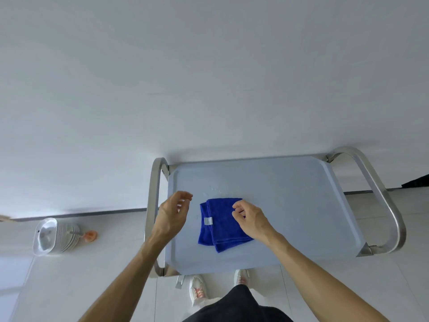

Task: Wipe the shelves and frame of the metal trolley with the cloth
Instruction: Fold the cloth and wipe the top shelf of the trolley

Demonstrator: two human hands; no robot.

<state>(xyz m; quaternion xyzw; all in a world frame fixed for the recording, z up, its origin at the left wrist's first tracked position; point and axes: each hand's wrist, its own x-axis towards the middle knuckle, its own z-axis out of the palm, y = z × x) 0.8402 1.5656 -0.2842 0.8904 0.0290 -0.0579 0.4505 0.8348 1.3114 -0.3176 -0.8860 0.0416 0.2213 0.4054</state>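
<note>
**Blue cloth could bunch up on the shelf**

Folded cloth (224, 225) lies on the trolley's top shelf (290, 205). Right hand (251, 220) hovers over it, fingers loosely curled; left hand (173, 212) hangs empty beside it. A shallow pinch may unfold it, leaving the frame (380, 196) unwiped.

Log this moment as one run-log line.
blue cloth: folded on trolley top shelf | left hand: open, beside cloth | right hand: over cloth, grip unclear
</note>
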